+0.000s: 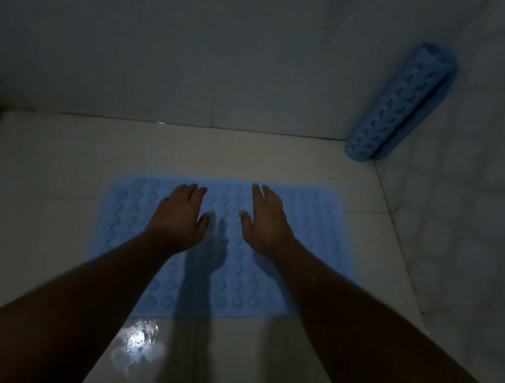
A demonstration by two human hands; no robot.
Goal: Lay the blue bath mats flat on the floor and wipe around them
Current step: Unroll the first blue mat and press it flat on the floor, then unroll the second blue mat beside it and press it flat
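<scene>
Head view — both open hands, left hand (181,216) and right hand (267,224), over flat mat (304,234).

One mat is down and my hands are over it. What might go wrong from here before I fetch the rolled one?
1. The floor looks wet: a bright glare patch sits just in front of the flat mat, so it may slide or you may slip.
2. The rolled mat leans upright in the corner and could topple when grabbed.
3. The light is dim; with the left hand and right hand covering the middle, ripples there may go unnoticed.
</scene>
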